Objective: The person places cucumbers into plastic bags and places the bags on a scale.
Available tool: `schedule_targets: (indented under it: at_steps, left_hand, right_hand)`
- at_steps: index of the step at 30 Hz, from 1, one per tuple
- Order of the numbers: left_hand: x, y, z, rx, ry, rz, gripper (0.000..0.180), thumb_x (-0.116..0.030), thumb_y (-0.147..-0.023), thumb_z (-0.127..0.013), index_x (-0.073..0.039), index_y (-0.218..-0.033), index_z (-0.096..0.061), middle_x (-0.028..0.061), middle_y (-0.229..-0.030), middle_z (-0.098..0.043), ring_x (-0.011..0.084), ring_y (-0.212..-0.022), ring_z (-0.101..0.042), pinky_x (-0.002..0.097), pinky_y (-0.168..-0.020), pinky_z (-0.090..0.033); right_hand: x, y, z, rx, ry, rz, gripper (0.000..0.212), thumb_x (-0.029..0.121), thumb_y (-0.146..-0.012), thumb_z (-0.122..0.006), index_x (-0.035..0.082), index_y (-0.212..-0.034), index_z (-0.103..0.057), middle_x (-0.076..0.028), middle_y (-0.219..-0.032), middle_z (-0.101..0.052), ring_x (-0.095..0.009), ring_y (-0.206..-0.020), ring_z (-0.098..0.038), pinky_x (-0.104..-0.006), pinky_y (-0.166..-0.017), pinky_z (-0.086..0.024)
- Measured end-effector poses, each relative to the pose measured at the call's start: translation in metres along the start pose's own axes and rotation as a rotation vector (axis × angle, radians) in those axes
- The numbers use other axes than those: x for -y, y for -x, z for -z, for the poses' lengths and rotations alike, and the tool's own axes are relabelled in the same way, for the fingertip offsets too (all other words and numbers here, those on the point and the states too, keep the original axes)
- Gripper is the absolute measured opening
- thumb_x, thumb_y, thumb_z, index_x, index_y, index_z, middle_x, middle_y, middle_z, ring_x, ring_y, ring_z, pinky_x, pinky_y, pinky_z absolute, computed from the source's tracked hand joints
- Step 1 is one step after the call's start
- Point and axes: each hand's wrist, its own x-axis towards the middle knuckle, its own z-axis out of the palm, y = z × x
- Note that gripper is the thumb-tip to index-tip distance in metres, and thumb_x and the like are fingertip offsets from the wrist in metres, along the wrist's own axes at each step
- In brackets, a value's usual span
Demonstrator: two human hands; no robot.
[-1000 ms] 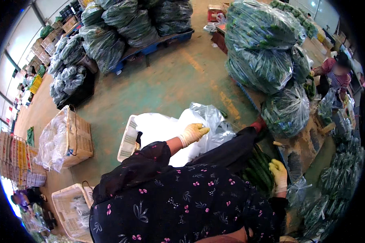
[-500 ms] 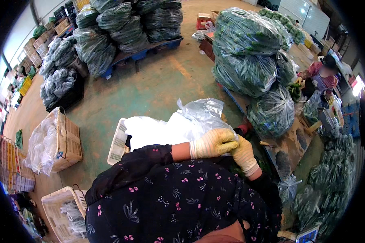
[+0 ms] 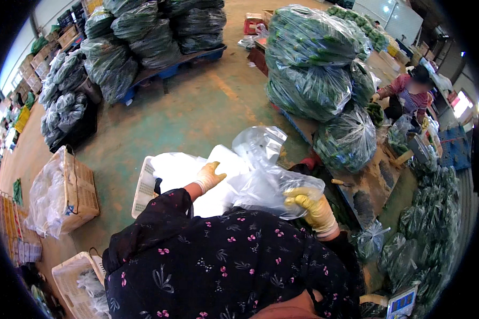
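A clear plastic bag (image 3: 263, 183) spreads out in front of my body, its far end puffed up. My right hand (image 3: 313, 208), in a yellow-white glove, pinches the bag's near right edge. My gloved left hand (image 3: 210, 177) is off the bag, fingers apart, over a bright white sheet-like layer (image 3: 178, 167). That layer covers much of a cream plastic crate (image 3: 142, 189), whose left wall shows. Whether the left fingers touch the white layer is hard to see.
Big clear bags of green vegetables (image 3: 308, 80) are stacked on a low platform (image 3: 380, 181) to the right. A co-worker (image 3: 410, 98) sits beyond. More bagged greens (image 3: 420, 228) lie at the right. Crates with plastic bags (image 3: 80, 186) stand left; a loaded blue pallet (image 3: 199, 56) is farther back.
My hands were together at the bag's edge; now they are apart. The left let go and moved left over the white layer, while the right stayed with the bag, which spreads wider.
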Motion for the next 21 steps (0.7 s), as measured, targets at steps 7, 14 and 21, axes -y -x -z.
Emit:
schedule_targets:
  at_steps: [7, 14, 21]
  left_hand:
    - [-0.044, -0.005, -0.033, 0.476, -0.52, -0.17, 0.091, -0.045, -0.063, -0.078, -0.013, -0.139, -0.04, 0.0142, -0.145, -0.037, 0.0339, -0.129, -0.041, 0.05, -0.099, -0.041]
    - [-0.013, -0.01, -0.093, 0.608, -0.293, -0.197, 0.057, -0.036, -0.081, -0.056, -0.015, -0.134, -0.05, 0.0104, -0.132, -0.055, 0.0302, -0.121, -0.052, 0.0434, -0.097, -0.044]
    - [-0.015, -0.267, 0.006, 0.787, -0.277, 0.056, 0.051, -0.044, -0.083, -0.06, -0.012, -0.123, -0.062, 0.0127, -0.127, -0.06, 0.0263, -0.114, -0.058, 0.043, -0.092, -0.047]
  right_hand:
    - [0.013, 0.014, 0.003, 0.042, 0.004, 0.072, 0.053, 0.037, -0.084, -0.07, -0.01, -0.108, -0.063, -0.016, -0.095, -0.068, -0.023, -0.089, -0.065, -0.033, -0.081, -0.05]
    - [0.016, 0.031, 0.019, 0.032, 0.028, 0.104, 0.054, 0.036, -0.081, -0.073, -0.01, -0.107, -0.063, -0.017, -0.093, -0.069, -0.025, -0.086, -0.066, -0.0338, -0.08, -0.051]
    - [0.011, 0.037, 0.025, 0.041, -0.016, 0.035, 0.05, 0.031, -0.081, -0.072, -0.011, -0.106, -0.063, -0.017, -0.092, -0.069, -0.025, -0.085, -0.066, -0.0338, -0.081, -0.051]
